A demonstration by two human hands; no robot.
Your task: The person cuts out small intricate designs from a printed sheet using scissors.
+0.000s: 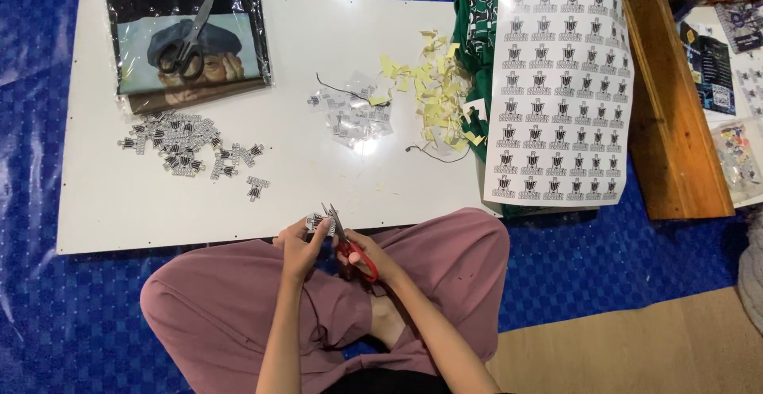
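1. A blue tarp (48, 124) covers the floor across the whole frame, with a strip of bare tan floor at the lower right.
2. A white board (159, 211) lies flat on the tarp and serves as the counter; it fills the centre and left of the frame.
3. A printed sticker sheet (560, 84) with rows of small black-and-white designs lies at the upper right, overlapping green fabric (477, 13) and the board's right edge. A wooden tray (675, 124) sits just beside it at the right edge.
4. A bagged dark garment (187, 36) rests at the upper left, with a pair of black scissors (189, 40) lying on top of it.
5. Yellow paper scraps (437, 84) scatter upper centre; clear offcuts (350, 112) lie beside them; a pile of cut stickers (179, 144) sits at centre left.
6. The red-handled scissors (350, 243) are at lower centre, over the lap; the right hand (369, 255) is closed through the handles, blades slightly parted.
7. The small sticker piece (318, 223) is pinched in the left hand (298, 247), touching the blades. It looks light, thin and floppy, likely slick on its face; holding it by the edge away from the cut line seems best.
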